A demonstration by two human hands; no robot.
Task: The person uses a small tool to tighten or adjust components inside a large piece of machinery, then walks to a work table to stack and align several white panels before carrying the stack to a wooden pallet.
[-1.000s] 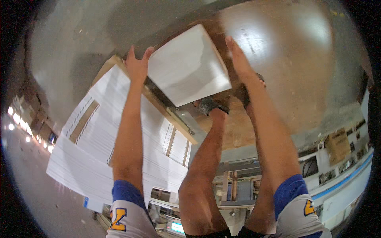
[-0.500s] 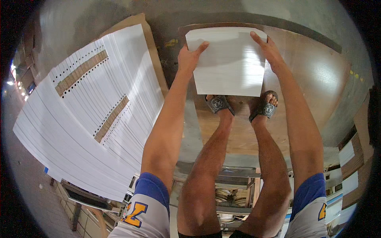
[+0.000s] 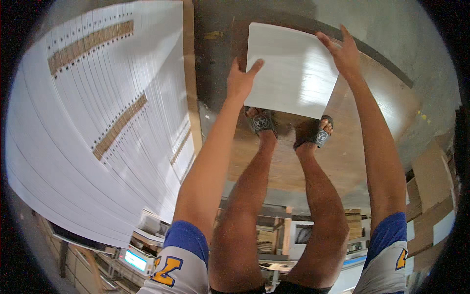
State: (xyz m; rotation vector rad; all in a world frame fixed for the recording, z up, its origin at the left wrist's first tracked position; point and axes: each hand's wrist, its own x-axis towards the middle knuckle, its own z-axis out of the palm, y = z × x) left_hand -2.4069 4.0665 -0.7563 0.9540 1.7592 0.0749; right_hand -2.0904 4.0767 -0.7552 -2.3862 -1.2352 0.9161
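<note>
A white rectangular panel point(image 3: 289, 68), glossy on its right part, is in front of my feet, slightly tilted in view. My left hand point(image 3: 241, 83) is at its left edge, with the thumb over the white face and the fingers stretched up outside the edge, apart from the thumb. At the upper right corner is my right hand point(image 3: 346, 54), open, fingers spread, thumb side close to the edge. Whether either hand still touches the panel is hard to tell. Beneath it is a brown wooden board point(image 3: 274, 166), on which my sandalled feet point(image 3: 262, 122) stand.
To the left stand long rows of white panels point(image 3: 58, 132) with small holes and brown strips, beside a cardboard sheet point(image 3: 190, 73). A lit screen point(image 3: 135, 260) shows at the lower left. Cardboard boxes point(image 3: 431, 171) are at the right, and grey floor point(image 3: 401, 29) lies beyond the board.
The white panel has turned slightly clockwise in view. My right hand's fingers have spread and lifted at its corner, and my left fingers have come into sight. The view has shifted.
</note>
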